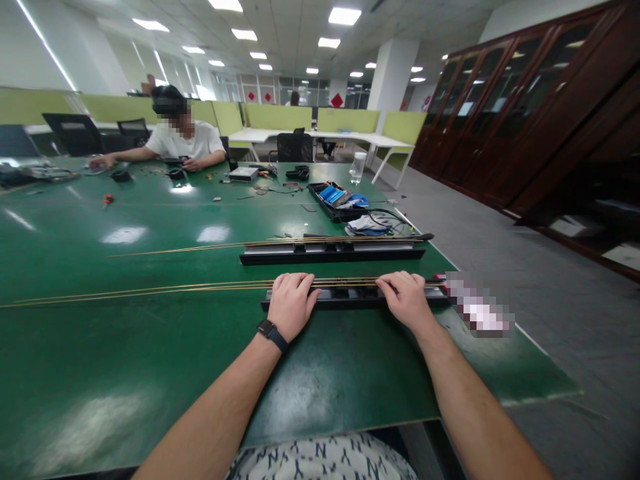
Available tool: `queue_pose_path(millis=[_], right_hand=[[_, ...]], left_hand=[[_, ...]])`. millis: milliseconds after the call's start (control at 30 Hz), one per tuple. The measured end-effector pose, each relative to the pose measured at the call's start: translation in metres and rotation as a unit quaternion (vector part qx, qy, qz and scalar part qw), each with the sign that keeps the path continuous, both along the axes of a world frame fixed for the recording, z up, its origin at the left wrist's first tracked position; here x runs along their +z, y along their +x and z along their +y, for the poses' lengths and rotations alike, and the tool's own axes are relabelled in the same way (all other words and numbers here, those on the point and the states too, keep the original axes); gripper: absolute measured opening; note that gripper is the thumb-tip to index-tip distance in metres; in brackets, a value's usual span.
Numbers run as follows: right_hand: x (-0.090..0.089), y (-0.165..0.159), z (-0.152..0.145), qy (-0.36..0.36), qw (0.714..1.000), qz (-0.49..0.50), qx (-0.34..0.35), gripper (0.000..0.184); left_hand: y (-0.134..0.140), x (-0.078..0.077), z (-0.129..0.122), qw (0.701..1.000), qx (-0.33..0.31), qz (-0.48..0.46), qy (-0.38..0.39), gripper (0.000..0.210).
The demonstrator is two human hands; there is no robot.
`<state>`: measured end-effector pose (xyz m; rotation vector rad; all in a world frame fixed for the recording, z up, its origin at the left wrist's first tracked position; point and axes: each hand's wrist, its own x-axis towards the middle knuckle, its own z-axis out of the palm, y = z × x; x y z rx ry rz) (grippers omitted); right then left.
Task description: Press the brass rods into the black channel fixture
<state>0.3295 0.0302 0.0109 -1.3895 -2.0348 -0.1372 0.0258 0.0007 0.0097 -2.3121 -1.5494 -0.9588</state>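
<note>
Several thin golden rods [200, 288] run sideways over a black rail [350, 305] on the green table and reach far out to the left. My left hand [293, 307] is closed over the rods and the rail's left part, its thumb on the near side. Nearer the rail's right end, my right hand [406, 299] pinches the rods between thumb and fingers. Between my hands, dark fittings [341, 292] sit along the rail under the rods. The left fingertips are partly hidden behind the hand.
A second black rail [333, 255] with golden rods lies just beyond. Behind it are a black tray [333, 210] with blue packets, gloves [370, 224] and a clear bottle [357, 168]. A blurred patch [477, 307] covers the right edge. Across the table sits a person [187, 140].
</note>
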Motion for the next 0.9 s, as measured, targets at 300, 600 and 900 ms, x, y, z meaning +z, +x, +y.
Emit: queue_pose_path(millis=[300,600,900], right_hand=[[0.0008,-0.0038,-0.0018,0.004,1.0,-0.008,0.005,0.032],[0.0001,-0.0008,-0.0006,-0.004,1.0,-0.014,0.003,0.028],[0.004,-0.0042,-0.0039,0.005,1.0,-0.009,0.005,0.026]], left_hand=[[0.0001,-0.0004,-0.0001,1.0,0.002,-0.001,-0.004,0.029],[-0.0002,-0.0004,0.0002,1.0,-0.001,-0.001,-0.006,0.029],[0.0002,0.0017,-0.0007,1.0,0.002,0.006,-0.005,0.028]])
